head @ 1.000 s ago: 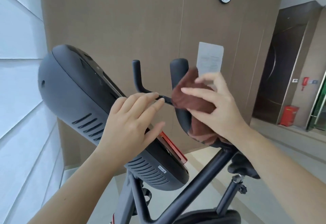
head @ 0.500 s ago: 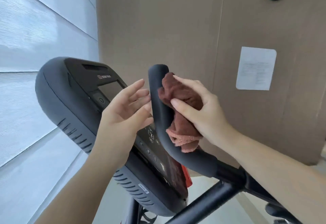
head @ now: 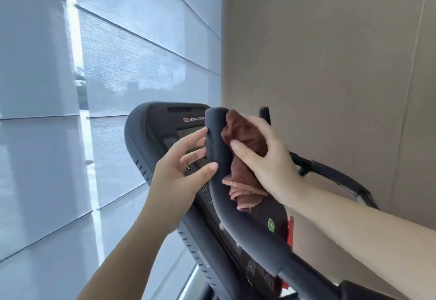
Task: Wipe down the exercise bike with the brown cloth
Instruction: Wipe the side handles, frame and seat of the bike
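- Crumpled brown cloth: against right side of curved black padded handlebar, near its tip.
- Right hand: fingers curled round cloth, pressing it to bar.
- Left hand: fingers straight, tips touching bar's left side.

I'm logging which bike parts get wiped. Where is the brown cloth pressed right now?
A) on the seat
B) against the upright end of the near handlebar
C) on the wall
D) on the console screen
B: the right hand grips the brown cloth against the right side of the near handlebar, while the left hand touches the bar's other side with relaxed fingers, in front of the console.
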